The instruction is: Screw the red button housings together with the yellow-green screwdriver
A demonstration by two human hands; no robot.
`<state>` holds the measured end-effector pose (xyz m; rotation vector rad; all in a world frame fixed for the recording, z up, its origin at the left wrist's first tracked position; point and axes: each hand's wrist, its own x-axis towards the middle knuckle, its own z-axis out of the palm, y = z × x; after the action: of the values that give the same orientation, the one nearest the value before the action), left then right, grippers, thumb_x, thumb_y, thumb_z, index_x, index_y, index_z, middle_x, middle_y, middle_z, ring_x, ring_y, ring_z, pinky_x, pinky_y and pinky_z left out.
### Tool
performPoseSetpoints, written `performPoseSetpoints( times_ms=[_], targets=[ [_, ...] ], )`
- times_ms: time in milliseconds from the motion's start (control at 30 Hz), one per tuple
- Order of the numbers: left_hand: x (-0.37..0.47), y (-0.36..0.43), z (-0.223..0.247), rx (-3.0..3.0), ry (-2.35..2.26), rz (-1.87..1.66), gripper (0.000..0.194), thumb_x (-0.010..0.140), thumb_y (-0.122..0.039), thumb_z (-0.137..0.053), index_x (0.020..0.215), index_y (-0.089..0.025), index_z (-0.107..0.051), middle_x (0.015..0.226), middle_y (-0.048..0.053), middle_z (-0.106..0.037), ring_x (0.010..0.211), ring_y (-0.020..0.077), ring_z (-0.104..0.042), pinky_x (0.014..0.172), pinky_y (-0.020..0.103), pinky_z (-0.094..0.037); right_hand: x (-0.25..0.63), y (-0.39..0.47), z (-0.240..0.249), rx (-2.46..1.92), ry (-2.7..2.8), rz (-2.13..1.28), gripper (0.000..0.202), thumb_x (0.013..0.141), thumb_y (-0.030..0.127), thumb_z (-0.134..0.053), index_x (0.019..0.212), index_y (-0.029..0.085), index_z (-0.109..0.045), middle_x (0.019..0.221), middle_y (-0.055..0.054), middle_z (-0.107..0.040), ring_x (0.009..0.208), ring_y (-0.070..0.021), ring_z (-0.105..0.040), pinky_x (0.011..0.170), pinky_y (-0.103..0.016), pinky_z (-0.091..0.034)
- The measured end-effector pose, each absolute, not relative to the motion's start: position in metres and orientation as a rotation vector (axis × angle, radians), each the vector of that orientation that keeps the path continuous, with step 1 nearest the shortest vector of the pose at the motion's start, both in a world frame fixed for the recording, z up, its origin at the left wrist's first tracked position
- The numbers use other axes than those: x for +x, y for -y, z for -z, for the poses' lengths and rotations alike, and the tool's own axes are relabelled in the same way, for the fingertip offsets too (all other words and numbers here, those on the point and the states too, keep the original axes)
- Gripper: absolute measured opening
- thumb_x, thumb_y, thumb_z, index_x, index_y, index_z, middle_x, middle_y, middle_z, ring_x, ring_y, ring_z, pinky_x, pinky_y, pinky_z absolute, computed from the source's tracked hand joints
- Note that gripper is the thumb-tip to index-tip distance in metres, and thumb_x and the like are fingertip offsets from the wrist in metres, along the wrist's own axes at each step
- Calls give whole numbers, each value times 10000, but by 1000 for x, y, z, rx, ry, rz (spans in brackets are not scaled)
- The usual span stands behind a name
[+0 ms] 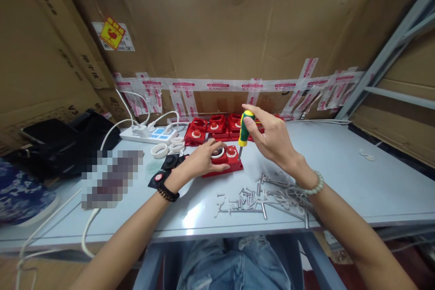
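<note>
My left hand (204, 159) is closed over the left part of a red box (224, 167) with a round red button on top and a white ring (218, 152) beside it. In my right hand (272, 138) is a screwdriver (244, 131) with a yellow and green handle, held upright with its tip at the box's right corner. Several similar red boxes (196, 131) stand in a row behind; the right hand hides part of that row. Black square parts (166, 166) lie by my left wrist.
Several metal screws and rods (248, 198) lie near the front edge, below my right hand. White rings (159, 150) and a white power strip (152, 135) with cables are at the left. Behind the table (340, 167) stands a large cardboard box (217, 31).
</note>
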<state>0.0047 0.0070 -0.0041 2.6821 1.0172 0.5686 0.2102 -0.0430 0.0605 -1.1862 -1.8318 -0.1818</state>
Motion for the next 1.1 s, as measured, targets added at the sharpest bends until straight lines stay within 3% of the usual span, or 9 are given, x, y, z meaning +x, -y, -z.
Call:
performPoseSetpoints(
  times_ms=[67,133,367,467,600,767,933,1000,1100],
  targets=[
    [4,-8,5,2681,-1013,-565,428,775,-505,-605,1093,-225,-541,995,56,-515,831,207,-559,778,342,-461,213,44,-62,-1090,1875,5,392,943,362,-368,1265,191,-512,1093,-76,-655,922,-174,-614,817,-340,-470],
    [4,-8,6,2687,-1010,-562,432,779,-511,-600,1097,-226,-536,993,56,-512,829,206,-557,782,345,-461,214,44,-63,-1002,1882,-148,373,938,360,-386,1253,206,-513,1094,-58,-649,873,-151,-620,790,-324,-492],
    [4,-8,6,2683,-1006,-587,433,771,-498,-613,1103,-231,-533,980,48,-512,830,208,-561,786,354,-463,206,40,-60,-1078,1733,163,255,819,434,-594,912,197,-583,759,-7,-604,649,-131,-543,634,-290,-455],
    [4,-7,5,2663,-999,-588,419,771,-496,-614,1094,-239,-539,1013,56,-519,871,222,-570,785,348,-462,206,41,-58,-1074,1798,140,283,883,418,-500,1055,205,-574,929,-51,-633,804,-163,-581,746,-328,-463],
    [5,-7,5,2663,-1003,-579,415,766,-476,-628,1087,-228,-540,994,51,-511,839,209,-572,773,340,-465,209,46,-59,-958,1921,-247,375,947,352,-368,1298,243,-443,1117,-55,-624,919,-153,-604,777,-325,-490],
    [5,-6,3,2668,-1021,-573,421,760,-474,-636,1091,-229,-550,967,45,-503,843,214,-567,790,352,-462,206,45,-62,-969,1834,-84,277,845,414,-557,1019,202,-599,898,-27,-653,704,-127,-592,655,-279,-485],
    [5,-5,2,2647,-1036,-558,413,757,-460,-641,1094,-240,-550,1008,57,-517,913,242,-576,814,369,-460,206,42,-60,-1132,1711,220,266,799,460,-600,825,196,-578,634,18,-566,526,-104,-472,552,-269,-416],
    [5,-5,3,2651,-1025,-563,408,759,-460,-640,1089,-239,-547,1003,58,-518,937,251,-574,813,369,-463,208,44,-60,-1144,1754,172,258,849,436,-538,924,196,-592,723,-9,-621,595,-122,-528,609,-284,-442],
    [4,-7,4,2671,-1000,-570,402,769,-469,-631,1083,-234,-542,990,54,-510,892,230,-572,799,355,-467,213,49,-62,-1049,1870,-74,343,921,379,-407,1210,223,-503,1057,-68,-647,816,-155,-605,744,-333,-481]
  ],
)
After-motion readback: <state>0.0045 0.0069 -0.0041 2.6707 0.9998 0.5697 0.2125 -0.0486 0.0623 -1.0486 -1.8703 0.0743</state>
